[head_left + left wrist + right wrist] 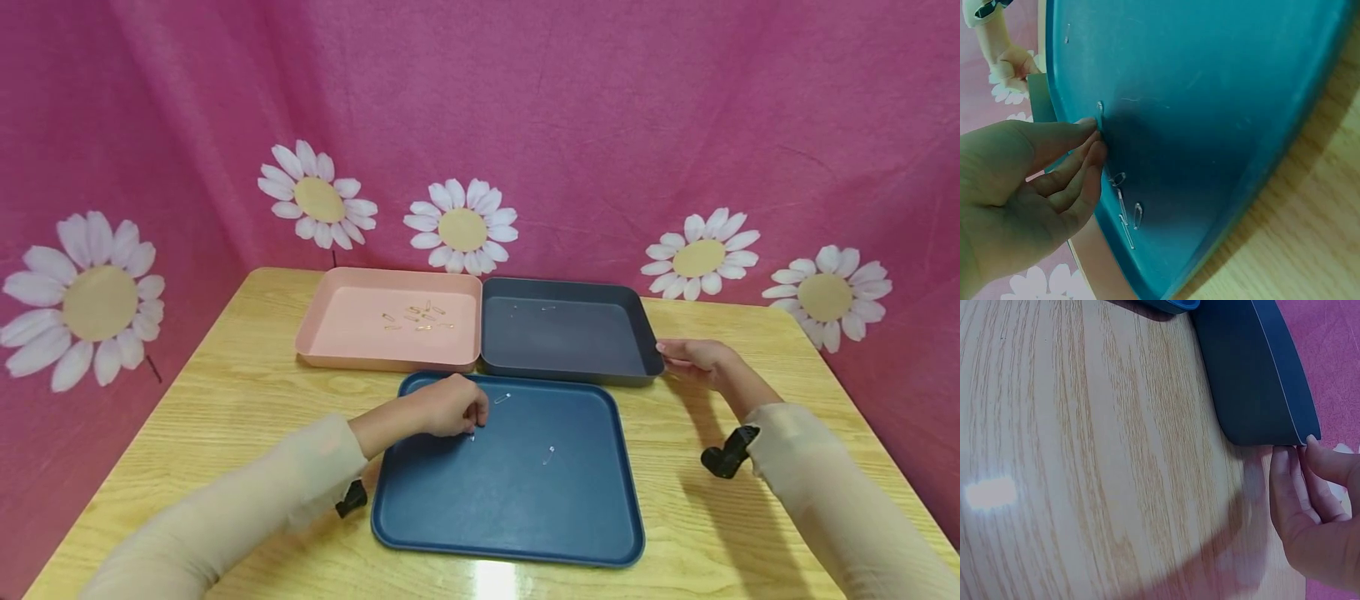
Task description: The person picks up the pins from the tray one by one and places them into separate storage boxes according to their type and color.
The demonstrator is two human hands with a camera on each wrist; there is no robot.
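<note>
My left hand (453,407) is over the back left part of a blue tray (517,517). Its thumb and fingertips pinch a silver safety pin (1100,107) low over the tray surface. Close by lie several more pins, among them one safety pin (1139,215), which the hand hides in the head view. Two others, a safety pin (502,398) near the back rim and a safety pin (549,455) toward the middle, lie apart. At the dark grey tray (570,354), my right hand (697,357) grips the front right corner, thumb at the rim and fingers against the outer wall.
Gold safety pins (426,317) lie in a pink tray (337,333) at the back left. A few silver pins (549,308) lie in the dark grey tray beside it. Both stand behind the blue tray on a wooden table (300,500), before a pink flowered cloth (570,125).
</note>
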